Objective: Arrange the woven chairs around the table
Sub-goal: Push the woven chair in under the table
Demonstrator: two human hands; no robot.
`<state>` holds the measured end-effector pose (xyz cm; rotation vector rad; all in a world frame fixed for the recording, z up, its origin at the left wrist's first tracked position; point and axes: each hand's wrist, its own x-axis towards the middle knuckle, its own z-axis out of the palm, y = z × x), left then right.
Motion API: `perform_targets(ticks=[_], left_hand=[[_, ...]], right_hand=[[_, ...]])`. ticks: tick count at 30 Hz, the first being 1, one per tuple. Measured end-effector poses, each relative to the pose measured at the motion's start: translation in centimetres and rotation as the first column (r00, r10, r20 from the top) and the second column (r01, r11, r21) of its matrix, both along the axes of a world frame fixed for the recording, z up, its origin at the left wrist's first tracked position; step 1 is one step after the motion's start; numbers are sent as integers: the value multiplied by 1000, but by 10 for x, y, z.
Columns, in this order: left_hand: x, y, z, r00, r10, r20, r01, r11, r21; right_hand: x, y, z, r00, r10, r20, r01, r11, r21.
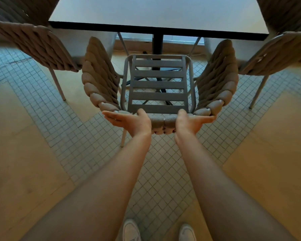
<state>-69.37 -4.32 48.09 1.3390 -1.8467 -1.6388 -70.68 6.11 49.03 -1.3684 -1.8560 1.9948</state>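
Note:
A woven chair (pixel 157 87) with a grey slatted seat and thick beige rope back faces the table (pixel 156 13) in front of me. Its seat front reaches just under the table's near edge. My left hand (pixel 129 120) and my right hand (pixel 191 120) both rest on the top of the curved backrest, palms against the weave, thumbs over the inner side and fingers spread outward along the rim. Two more woven chairs stand at the table's sides, one at the left (pixel 33 42) and one at the right (pixel 276 53).
The table's dark central post (pixel 157 46) and cross foot stand behind the seat. The floor is small grey tiles (pixel 163 171) bordered by wood panels (pixel 16 153). My white shoes (pixel 131 230) show at the bottom edge.

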Motion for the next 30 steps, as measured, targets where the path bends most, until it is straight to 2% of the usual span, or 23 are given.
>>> perform_targets(ticks=[8, 13, 15, 16, 18, 20, 22, 24, 27, 28, 30], left_hand=[[2, -7, -4, 999, -53, -7, 52, 998, -19], [4, -19, -7, 996, -87, -2, 87, 996, -22], [5, -19, -5, 990, -124, 59, 128, 990, -56], [7, -20, -4, 981, -154, 122, 169, 978, -122], [14, -23, -5, 933, -245, 265, 329, 877, -349], [26, -31, -5, 841, -395, 369, 540, 640, -546], [36, -39, -3, 690, -530, 492, 712, 376, -594], [45, -45, 5, 539, -583, 608, 819, 195, -540], [55, -52, 24, 388, -588, 710, 880, 6, -476], [56, -53, 31, 348, -582, 735, 889, -43, -455], [60, -52, 46, 294, -563, 773, 902, -103, -418]], right_hand=[[4, -4, 3, 1000, -14, 23, 15, 998, -53], [9, -11, -3, 1000, -7, 22, 8, 1000, -18], [10, -9, -3, 1000, 13, 15, -13, 1000, -10], [10, -7, -2, 999, 31, 16, -31, 1000, -4], [14, -3, -1, 994, 101, 31, -102, 994, 40], [21, 3, -1, 968, 234, 93, -248, 951, 183], [31, 12, -2, 894, 386, 228, -448, 794, 411], [44, 22, 1, 776, 508, 374, -624, 530, 574], [58, 38, 12, 549, 623, 558, -776, 130, 618], [62, 42, 18, 477, 642, 601, -798, 29, 603], [70, 49, 31, 361, 657, 662, -820, -115, 561]])
